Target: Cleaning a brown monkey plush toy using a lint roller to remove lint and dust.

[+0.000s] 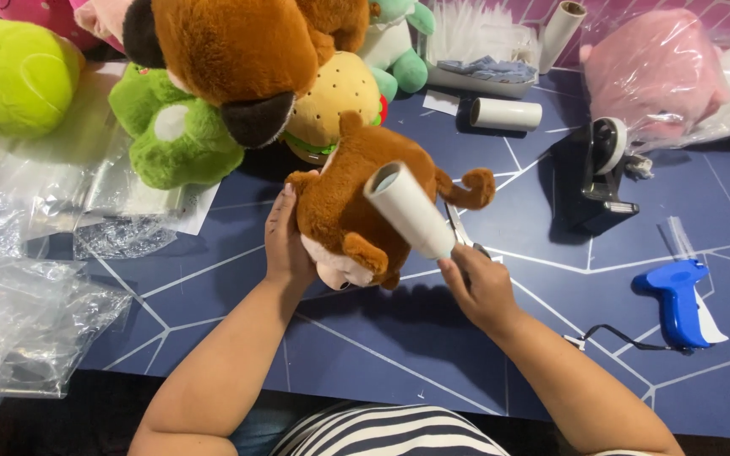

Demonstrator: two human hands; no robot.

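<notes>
Near the middle of the desk (pixel 433 355), the left hand (pixel 287 247) cups the brown plush monkey (pixel 356 203), its grip closed on the soft, light body. The right hand (pixel 479 287) is clamped on the lint roller (pixel 407 209), stiff and light, best held by its handle.

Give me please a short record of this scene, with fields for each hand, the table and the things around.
left hand: holds brown monkey plush from its side
right hand: grips white lint roller, roller laid on the plush
table: dark blue with white lines
behind: green frog plush, burger plush, spare roll
right side: tape dispenser, blue tagging gun
left side: clear plastic bags
</notes>
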